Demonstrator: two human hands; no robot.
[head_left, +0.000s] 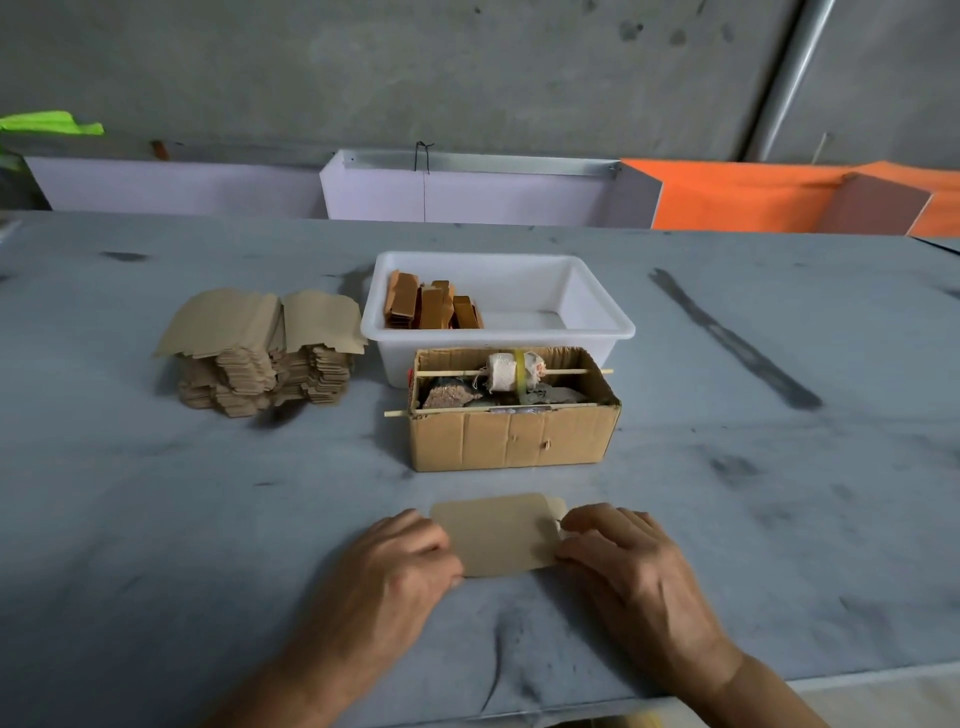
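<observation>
A smudged grey table (208, 519) stands before a concrete wall (415, 62). On its near side lies a brown card (498, 535), its ends gripped by the curled fingers of the left hand (400, 566) and right hand (623, 561).

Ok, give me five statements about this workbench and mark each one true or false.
1. The left hand and the right hand hold the cardboard piece at its two ends. True.
2. The white tub is full to the rim. False: folded pieces take up only its left part.
3. The stack of cardboard blanks lies left of the tub. True.
4. The cardboard box stands behind the tub. False: it stands in front, nearer the person.
5. A stick across the box carries a white roll. True.
</observation>
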